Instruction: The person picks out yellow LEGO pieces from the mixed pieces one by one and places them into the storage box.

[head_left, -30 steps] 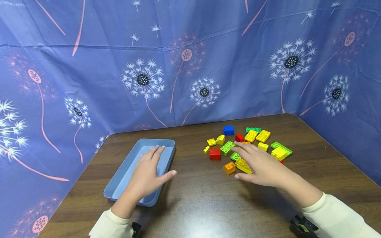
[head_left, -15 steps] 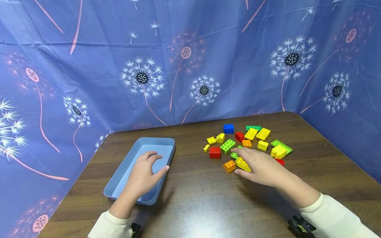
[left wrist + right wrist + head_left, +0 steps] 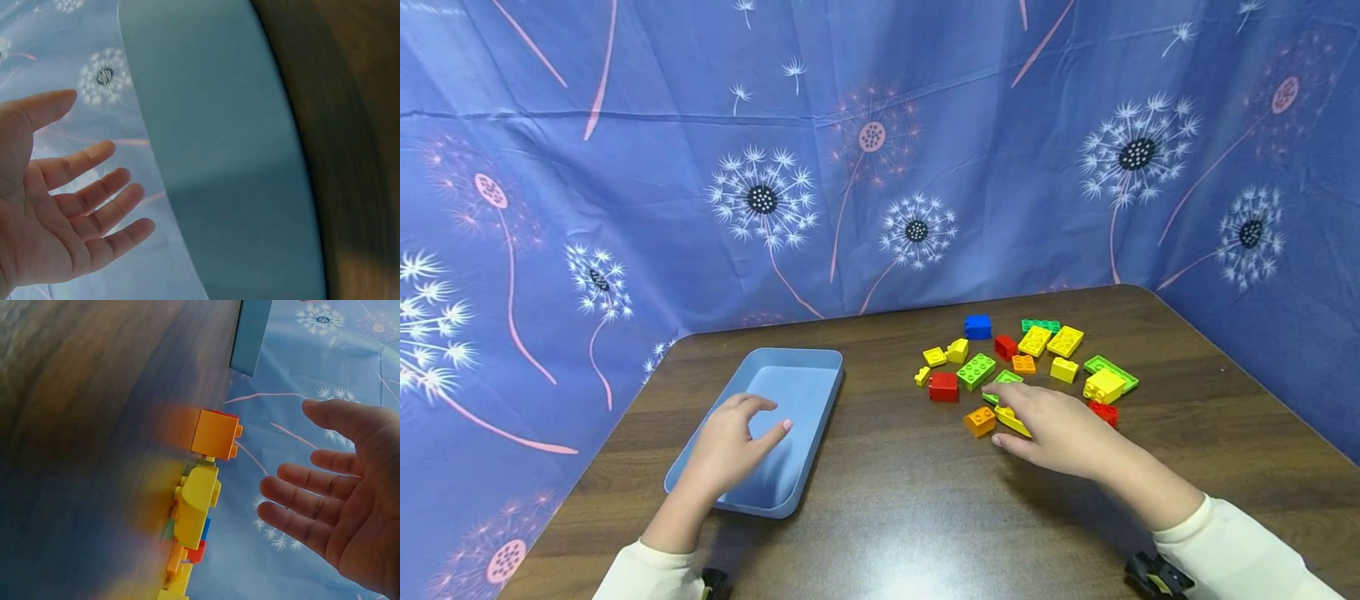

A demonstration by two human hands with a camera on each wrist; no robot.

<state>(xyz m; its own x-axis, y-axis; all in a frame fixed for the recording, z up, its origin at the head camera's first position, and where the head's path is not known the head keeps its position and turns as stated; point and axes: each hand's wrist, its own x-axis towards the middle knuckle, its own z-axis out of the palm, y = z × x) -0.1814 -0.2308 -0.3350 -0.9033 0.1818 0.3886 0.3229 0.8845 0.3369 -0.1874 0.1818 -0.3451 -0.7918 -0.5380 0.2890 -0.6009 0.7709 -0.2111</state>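
Observation:
In the head view my left hand (image 3: 724, 443) hovers over the left side of a blue tray (image 3: 837, 367), fingers loosely bent, holding nothing. The left wrist view shows its spread fingers beside the tray wall (image 3: 237, 125). My right hand (image 3: 1060, 427) hangs above the near edge of a scatter of toy building bricks, thumb and fingers apart. Closest to it are a yellow brick (image 3: 1011, 421), an orange brick (image 3: 980, 422) and a light green piece (image 3: 1006, 379). The right wrist view shows the orange brick (image 3: 214, 434) and yellow brick (image 3: 195, 506) apart from the hand.
Farther back lie a blue brick (image 3: 977, 327), a red brick (image 3: 943, 387), a green studded brick (image 3: 977, 372) and several yellow pieces. At the right a yellow brick (image 3: 1103, 386) rests on a green plate (image 3: 1120, 368). A blue dandelion-print cloth (image 3: 880, 167) hangs behind the wooden table (image 3: 880, 500).
My left hand has moved left and toward me over the tray, its fingers bending more. The right hand has dipped slightly, staying near the yellow brick. The bricks and tray lie as before.

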